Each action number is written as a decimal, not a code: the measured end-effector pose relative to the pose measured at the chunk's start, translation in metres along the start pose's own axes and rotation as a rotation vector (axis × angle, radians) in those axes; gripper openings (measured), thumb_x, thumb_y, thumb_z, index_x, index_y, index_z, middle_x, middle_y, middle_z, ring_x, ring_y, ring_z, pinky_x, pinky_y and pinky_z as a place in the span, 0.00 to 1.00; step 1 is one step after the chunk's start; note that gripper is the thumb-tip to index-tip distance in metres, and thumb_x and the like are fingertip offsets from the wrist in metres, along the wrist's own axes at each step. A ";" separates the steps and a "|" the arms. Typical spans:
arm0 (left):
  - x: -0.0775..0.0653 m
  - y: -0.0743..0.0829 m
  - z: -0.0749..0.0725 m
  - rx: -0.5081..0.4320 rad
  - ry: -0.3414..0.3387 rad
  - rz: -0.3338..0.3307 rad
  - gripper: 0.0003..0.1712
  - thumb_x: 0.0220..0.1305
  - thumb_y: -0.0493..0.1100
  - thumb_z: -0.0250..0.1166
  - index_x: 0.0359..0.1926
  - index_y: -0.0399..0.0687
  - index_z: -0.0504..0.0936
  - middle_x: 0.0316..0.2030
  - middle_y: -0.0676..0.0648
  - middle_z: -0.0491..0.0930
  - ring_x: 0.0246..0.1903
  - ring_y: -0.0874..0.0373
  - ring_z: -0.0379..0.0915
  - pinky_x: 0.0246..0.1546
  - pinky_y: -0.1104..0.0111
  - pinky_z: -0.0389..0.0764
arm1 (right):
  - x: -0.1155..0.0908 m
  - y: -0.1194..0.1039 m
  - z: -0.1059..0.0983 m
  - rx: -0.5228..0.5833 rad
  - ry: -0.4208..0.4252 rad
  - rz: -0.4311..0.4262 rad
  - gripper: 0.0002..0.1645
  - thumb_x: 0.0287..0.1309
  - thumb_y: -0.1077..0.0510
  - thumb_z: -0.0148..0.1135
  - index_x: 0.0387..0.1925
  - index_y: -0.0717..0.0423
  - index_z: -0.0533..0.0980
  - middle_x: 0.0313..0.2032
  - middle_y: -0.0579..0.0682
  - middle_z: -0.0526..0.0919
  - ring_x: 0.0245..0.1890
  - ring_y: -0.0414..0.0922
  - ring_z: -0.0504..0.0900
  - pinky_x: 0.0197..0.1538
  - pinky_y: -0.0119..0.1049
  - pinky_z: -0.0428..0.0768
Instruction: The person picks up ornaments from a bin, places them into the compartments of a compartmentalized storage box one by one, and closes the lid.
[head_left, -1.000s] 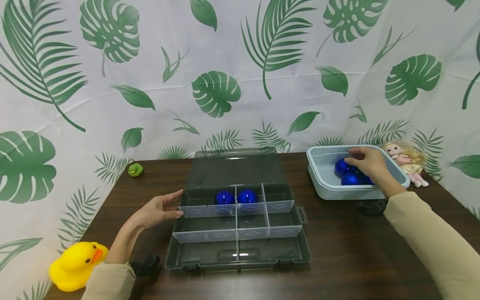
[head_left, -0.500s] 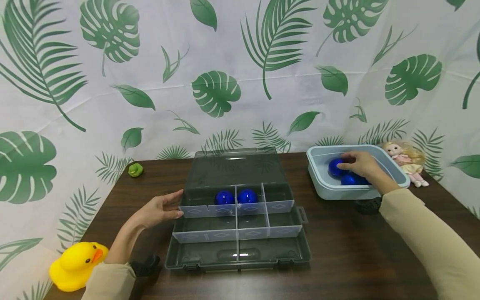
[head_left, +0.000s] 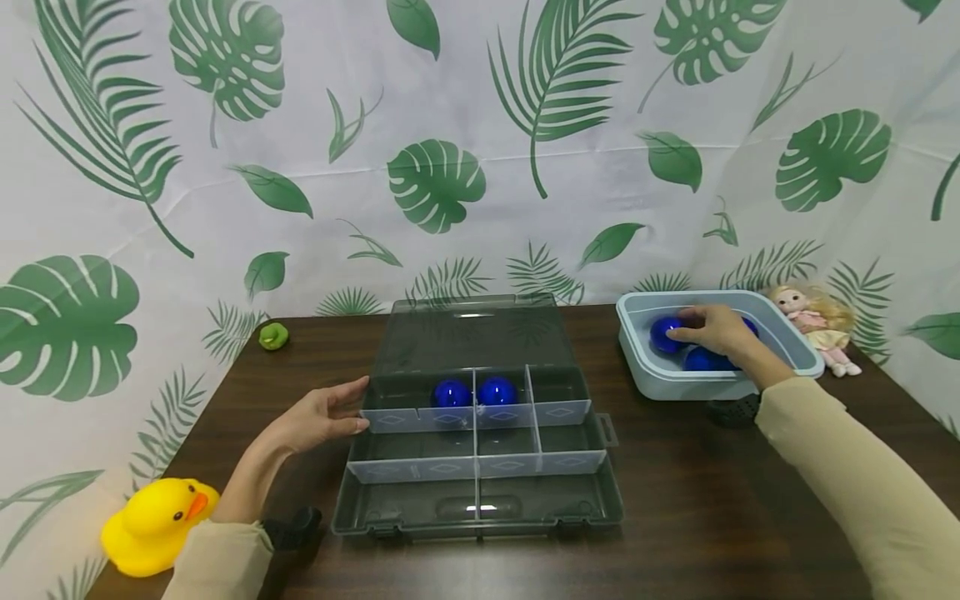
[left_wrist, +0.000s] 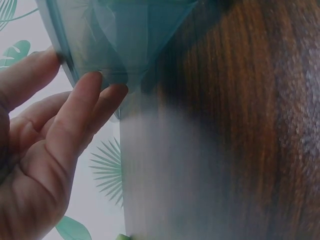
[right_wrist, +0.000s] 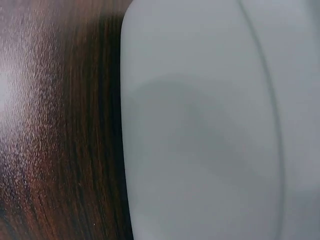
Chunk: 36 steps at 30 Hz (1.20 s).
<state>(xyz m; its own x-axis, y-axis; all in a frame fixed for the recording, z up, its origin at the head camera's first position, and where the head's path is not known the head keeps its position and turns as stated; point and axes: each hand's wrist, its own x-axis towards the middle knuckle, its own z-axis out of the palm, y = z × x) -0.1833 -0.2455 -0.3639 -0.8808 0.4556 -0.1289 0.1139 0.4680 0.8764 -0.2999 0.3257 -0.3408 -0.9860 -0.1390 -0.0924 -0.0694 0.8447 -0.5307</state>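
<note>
In the head view my right hand reaches into a light blue basin and grips a shiny blue ball with thumb and fingers. More blue balls lie under and behind the hand, partly hidden. A smoky clear divided box stands open at the middle, with two blue balls in its back row, one each side of a divider. At its left side, my left hand touches the box with extended fingers. The right wrist view shows only the basin's outer wall and wood.
A yellow rubber duck sits by the left forearm. A small green toy is at the back left of the dark wood table. A doll leans beside the basin, and a leaf-print cloth hangs behind.
Inside the basin, my right hand has shifted left with the blue ball, towards the basin's left wall. The left hand stays at the box. The head view has turned slightly.
</note>
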 end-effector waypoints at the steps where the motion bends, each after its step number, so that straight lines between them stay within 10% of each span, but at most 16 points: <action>1: 0.000 0.000 0.000 0.002 0.000 0.000 0.44 0.62 0.39 0.63 0.69 0.26 0.48 0.68 0.26 0.47 0.65 0.30 0.53 0.56 0.50 0.72 | 0.000 -0.001 0.000 0.007 0.001 0.001 0.39 0.61 0.47 0.59 0.60 0.76 0.63 0.56 0.76 0.68 0.56 0.68 0.67 0.59 0.60 0.64; 14: 0.001 0.003 -0.002 -0.024 -0.010 -0.017 0.45 0.62 0.39 0.63 0.70 0.27 0.47 0.69 0.26 0.46 0.65 0.31 0.53 0.56 0.52 0.72 | -0.017 -0.042 -0.004 0.233 0.106 -0.033 0.44 0.60 0.39 0.57 0.64 0.68 0.61 0.60 0.70 0.68 0.60 0.63 0.67 0.62 0.56 0.66; 22: 0.000 0.000 -0.001 -0.024 -0.009 -0.010 0.45 0.62 0.39 0.63 0.69 0.26 0.47 0.69 0.26 0.45 0.65 0.30 0.52 0.56 0.51 0.71 | -0.039 -0.104 0.013 0.420 0.048 -0.189 0.35 0.62 0.47 0.58 0.63 0.63 0.64 0.58 0.63 0.72 0.48 0.39 0.75 0.45 0.18 0.74; 36: 0.000 0.000 0.002 -0.009 0.000 0.009 0.44 0.63 0.39 0.62 0.69 0.25 0.47 0.68 0.26 0.46 0.64 0.30 0.52 0.56 0.51 0.71 | -0.048 -0.123 0.073 0.498 -0.152 -0.266 0.30 0.60 0.51 0.62 0.59 0.63 0.69 0.53 0.62 0.77 0.48 0.50 0.78 0.52 0.43 0.79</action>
<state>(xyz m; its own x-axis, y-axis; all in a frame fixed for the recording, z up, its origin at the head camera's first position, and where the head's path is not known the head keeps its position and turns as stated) -0.1823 -0.2439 -0.3651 -0.8797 0.4600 -0.1208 0.1176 0.4566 0.8818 -0.2325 0.1907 -0.3325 -0.9089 -0.4170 -0.0023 -0.1955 0.4310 -0.8809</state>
